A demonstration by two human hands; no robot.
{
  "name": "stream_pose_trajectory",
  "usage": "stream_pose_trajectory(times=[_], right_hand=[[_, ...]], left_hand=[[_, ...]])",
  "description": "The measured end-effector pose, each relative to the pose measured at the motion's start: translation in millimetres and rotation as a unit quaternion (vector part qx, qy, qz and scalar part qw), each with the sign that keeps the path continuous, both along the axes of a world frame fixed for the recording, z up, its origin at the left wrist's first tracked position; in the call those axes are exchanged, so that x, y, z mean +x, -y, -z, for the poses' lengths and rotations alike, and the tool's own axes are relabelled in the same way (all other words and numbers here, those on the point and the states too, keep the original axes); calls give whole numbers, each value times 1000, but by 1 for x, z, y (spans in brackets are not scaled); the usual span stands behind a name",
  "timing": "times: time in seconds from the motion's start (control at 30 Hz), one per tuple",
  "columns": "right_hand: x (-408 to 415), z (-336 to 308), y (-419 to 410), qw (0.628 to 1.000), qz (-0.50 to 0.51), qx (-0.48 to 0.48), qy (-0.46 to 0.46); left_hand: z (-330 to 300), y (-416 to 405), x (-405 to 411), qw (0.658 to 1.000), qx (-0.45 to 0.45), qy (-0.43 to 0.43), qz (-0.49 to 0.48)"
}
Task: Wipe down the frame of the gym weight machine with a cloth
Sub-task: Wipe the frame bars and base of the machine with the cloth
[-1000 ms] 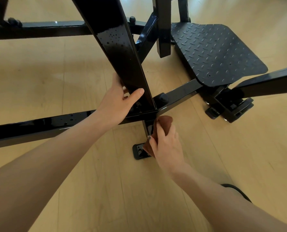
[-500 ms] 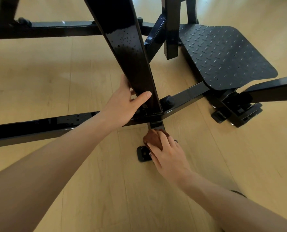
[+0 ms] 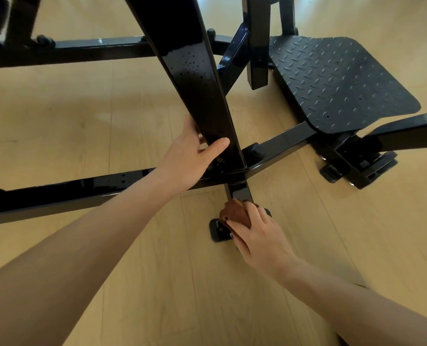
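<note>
— Across the whole view, what lies underneath?

— Pale wooden plank floor (image 3: 82, 116), with the glossy black steel frame of the weight machine (image 3: 57, 188) standing on it. Its long low rail runs from nine o'clock to the centre, where it joins a wide slanted black post (image 3: 192, 71) rising toward twelve o'clock.

— And at two o'clock?

— A black diamond-textured metal footplate (image 3: 337, 81), tilted, with a black bar (image 3: 282, 143) running from under it down to the central joint. Another rail crosses at about eleven o'clock, further back.

— Where are the hands?

— The left hand (image 3: 190, 158) is at the centre, wrapped round the base of the slanted post: thumb laid across its near face, fingers hidden behind it. The right hand (image 3: 259, 233) is just below, at about six o'clock from the joint, fingers curled over a bunched brown cloth (image 3: 234, 213) and gripping it.

— What is the cloth touching?

— It is pressed against the short black leg (image 3: 238, 192) that drops from the joint, right where the leg meets its small flat black foot pad (image 3: 217, 231) on the floor. The pad shows at the hand's nine o'clock side.
</note>
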State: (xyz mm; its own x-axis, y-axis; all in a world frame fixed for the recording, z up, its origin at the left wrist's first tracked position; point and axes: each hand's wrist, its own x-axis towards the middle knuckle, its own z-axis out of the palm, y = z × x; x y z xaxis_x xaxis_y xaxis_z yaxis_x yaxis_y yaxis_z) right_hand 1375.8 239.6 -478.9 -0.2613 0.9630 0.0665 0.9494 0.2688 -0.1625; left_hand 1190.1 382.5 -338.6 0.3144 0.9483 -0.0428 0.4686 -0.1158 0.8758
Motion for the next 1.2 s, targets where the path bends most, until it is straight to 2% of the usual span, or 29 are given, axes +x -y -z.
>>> stream_pose_trajectory(times=[0.2, 0.37, 0.47, 0.6, 0.73, 0.9, 1.0, 1.07, 1.13, 1.2], right_hand=[[-12, -23, -59, 999, 16, -39, 4], [-12, -15, -21, 999, 30, -30, -2], [0, -9, -2, 1000, -17, -24, 1], [4, -24, -33, 996, -66, -66, 16], [-12, -32, -67, 997, -13, -72, 31], [-16, -30, -29, 995, 12, -99, 23], [-8, -43, -14, 983, 37, -173, -57], [-11, -71, -20, 961, 92, -181, -186], [-22, -112, -37, 926, 162, -81, -330], [-37, -160, -53, 870, 209, 6, -446]], left_hand=[[2, 0, 0, 1000, -5, 5, -11], [2, -1, 0, 1000, 1, -7, -12], [1, 1, 1, 1000, 2, -4, -5], [1, 1, 2, 1000, -5, 4, -12], [1, 2, 1, 1000, -14, 18, -14], [-6, 5, -1, 999, -37, 17, 4], [-17, 7, -7, 998, -56, 31, 13], [-34, 8, -10, 998, -52, 41, -2], [-60, 9, -14, 996, -34, 66, -45], [-89, 11, -19, 989, -15, 114, -93]])
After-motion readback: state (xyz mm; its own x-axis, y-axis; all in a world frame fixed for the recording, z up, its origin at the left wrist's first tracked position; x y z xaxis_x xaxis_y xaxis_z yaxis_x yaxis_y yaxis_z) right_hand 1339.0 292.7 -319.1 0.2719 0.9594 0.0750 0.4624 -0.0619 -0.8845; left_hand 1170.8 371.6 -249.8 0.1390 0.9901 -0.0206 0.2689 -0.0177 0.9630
